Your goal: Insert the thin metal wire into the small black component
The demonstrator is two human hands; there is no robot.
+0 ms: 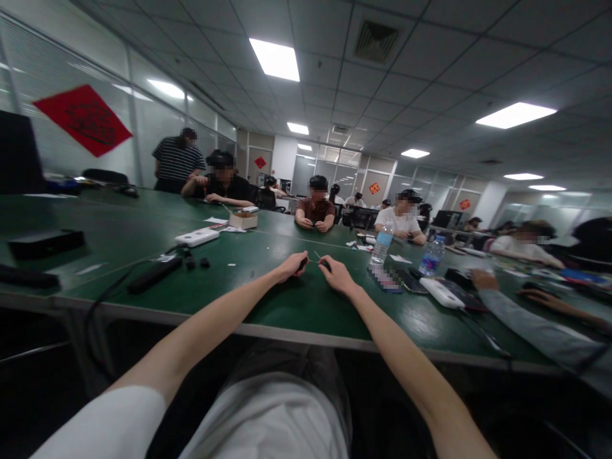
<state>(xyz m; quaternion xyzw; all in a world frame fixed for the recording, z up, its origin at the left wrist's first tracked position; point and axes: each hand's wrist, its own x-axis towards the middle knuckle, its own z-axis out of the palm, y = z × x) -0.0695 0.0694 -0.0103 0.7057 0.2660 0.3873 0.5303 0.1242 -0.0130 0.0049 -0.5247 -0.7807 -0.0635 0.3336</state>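
Dim rm., lit cool from overhead; wide-angle view w/ soft detail.
Light is thrown by ceiling panels (275, 59), blown out to plain white; the ceiling (315, 29) between them is left grey & murky. Glare is picked up on the green tabletop (287, 312), & lamp reflections are caught in the glass wall (165, 88) at L. Deep shadow is cast below the tabletop, w/ most detail lost. Lines are tilted by the lens; the white sleeve (109, 421) & grey sleeve (540, 331) are stretched twd. the edges. Bg. is rendered soft, w/ faces masked by pixel blocks. Thin bits (317, 255) at the fingers (326, 264) are too blurred to be made out.
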